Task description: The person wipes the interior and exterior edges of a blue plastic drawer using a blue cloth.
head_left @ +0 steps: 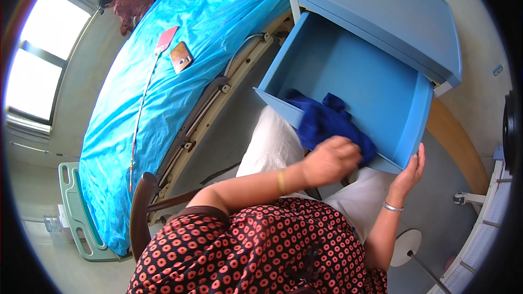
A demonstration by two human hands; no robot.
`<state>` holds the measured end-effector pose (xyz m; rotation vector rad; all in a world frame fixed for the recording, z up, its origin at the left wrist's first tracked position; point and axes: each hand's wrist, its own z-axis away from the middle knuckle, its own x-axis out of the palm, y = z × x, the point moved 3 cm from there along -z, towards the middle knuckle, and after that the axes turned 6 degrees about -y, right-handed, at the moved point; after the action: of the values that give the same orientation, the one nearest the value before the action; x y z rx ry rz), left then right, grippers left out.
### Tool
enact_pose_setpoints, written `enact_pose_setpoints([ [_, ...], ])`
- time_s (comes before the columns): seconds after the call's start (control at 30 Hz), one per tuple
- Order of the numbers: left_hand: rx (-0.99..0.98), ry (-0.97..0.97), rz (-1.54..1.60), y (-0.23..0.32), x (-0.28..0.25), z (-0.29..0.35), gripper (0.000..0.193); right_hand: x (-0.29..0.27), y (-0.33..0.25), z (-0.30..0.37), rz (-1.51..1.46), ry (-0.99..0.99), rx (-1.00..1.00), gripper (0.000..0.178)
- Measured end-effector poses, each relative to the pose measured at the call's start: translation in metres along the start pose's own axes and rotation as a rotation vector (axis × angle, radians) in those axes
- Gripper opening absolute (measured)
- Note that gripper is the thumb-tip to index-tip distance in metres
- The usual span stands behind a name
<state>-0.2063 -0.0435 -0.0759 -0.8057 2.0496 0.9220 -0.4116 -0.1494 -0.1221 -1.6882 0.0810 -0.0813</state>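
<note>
- At the bottom centre, the wearer's dotted shirt (261, 247) sits below white trousers (269, 144).
- The left hand (332, 159), slightly blurred at the centre, has its fingers curled and clamped on a dark blue cloth (329, 122).
- The cloth lies bunched over the front edge of the blue drawer (376, 84), right of centre, partly inside it.
- The right hand (409, 174), at the lower right, has its fingers stretched out against the drawer's front corner; it grips nothing visible.
- The drawer is pulled out of a blue cabinet (376, 8) at the upper right.
- Left of it, a bright blue sheet (218, 13) bears a phone (181, 57) and a red fly swatter (167, 38).
- At the upper left, another person (135, 2) is near a window (41, 73).
</note>
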Motion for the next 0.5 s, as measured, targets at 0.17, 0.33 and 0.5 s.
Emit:
enact_pose_setpoints([
  [0.17, 0.079, -0.040, 0.034, 0.032, 0.020, -0.031, 0.032, 0.003, -0.011, 0.003, 0.024, -0.081, 0.042, 0.040],
  [0.33, 0.042, -0.027, -0.127, -0.005, -0.007, 0.001, 0.028, 0.002, -0.011, 0.002, 0.023, -0.055, 0.031, 0.040],
  [0.5, -0.203, 0.101, -0.409, -0.064, -0.066, 0.057, 0.019, 0.005, -0.012, 0.001, -0.022, -0.054, 0.043, 0.039],
])
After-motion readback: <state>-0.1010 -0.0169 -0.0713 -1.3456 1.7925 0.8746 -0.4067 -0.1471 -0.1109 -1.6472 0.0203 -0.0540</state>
